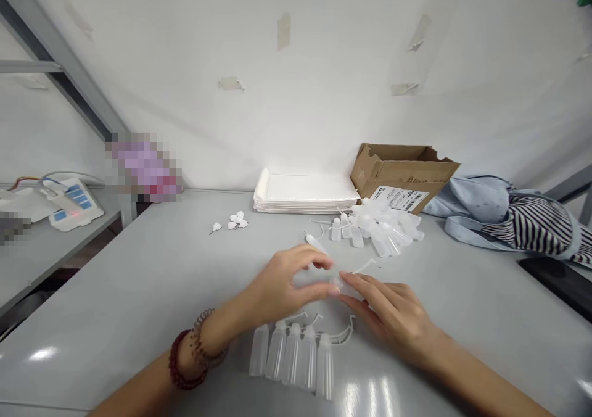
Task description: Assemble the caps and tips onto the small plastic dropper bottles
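My right hand (398,312) grips a small translucent squeeze bottle (350,289) between thumb and fingers, its thin cap strap sticking up behind. Across from it, my left hand (296,278) curves with thumb and fingers apart; the thumb tip is at the bottle's near end, seemingly touching it. Below the hands lies a row of several similar bottles (292,355), side by side, with straps trailing from their necks. Another single bottle (315,243) rests just beyond my left fingers. Farther back is a loose pile of such bottles (383,226).
Small white caps (238,219), at least one with a thin dark tip, lie at the back left. A stack of white padded envelopes (305,189) and an open cardboard box (407,173) stand by the wall. At right are a striped cloth bag (531,219) and a dark phone-like object (559,284).
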A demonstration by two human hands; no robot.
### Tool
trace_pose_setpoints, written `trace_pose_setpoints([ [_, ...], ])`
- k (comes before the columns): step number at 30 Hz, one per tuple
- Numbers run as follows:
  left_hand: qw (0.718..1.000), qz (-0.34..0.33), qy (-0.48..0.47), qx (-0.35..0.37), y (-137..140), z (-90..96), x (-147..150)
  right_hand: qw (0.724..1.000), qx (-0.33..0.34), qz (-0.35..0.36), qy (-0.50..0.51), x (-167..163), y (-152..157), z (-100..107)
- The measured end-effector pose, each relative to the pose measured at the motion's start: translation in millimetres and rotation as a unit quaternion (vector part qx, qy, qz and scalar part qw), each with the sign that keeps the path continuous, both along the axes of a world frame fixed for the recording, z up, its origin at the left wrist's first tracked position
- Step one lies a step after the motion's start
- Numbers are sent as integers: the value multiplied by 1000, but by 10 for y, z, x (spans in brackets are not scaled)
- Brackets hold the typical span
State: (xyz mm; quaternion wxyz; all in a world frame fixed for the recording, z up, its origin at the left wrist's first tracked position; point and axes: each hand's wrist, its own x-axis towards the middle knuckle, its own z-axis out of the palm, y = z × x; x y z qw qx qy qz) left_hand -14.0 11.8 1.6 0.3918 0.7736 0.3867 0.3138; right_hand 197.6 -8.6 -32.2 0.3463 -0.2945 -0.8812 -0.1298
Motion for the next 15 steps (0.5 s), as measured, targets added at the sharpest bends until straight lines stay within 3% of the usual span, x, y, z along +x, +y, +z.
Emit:
trace_pose_setpoints([
  [3, 992, 122, 20, -25, 204, 59, -225, 1000, -3, -5, -4, 14, -33, 11],
  [5, 971, 228, 73, 8, 359, 84, -484, 999, -47, -8, 23, 26, -59, 27],
  [8, 893, 380, 235, 61, 504, 46, -951, 987, -147, -3, 67, 34, -87, 60],
  [12, 855, 419, 301, 52, 557, -129, -1358, 970, -229, 9, 82, 18, -87, 86],
  [15, 856, 398, 327, 37, 590, -246, -1408, 962, -257, 8, 89, 6, -75, 86],
])
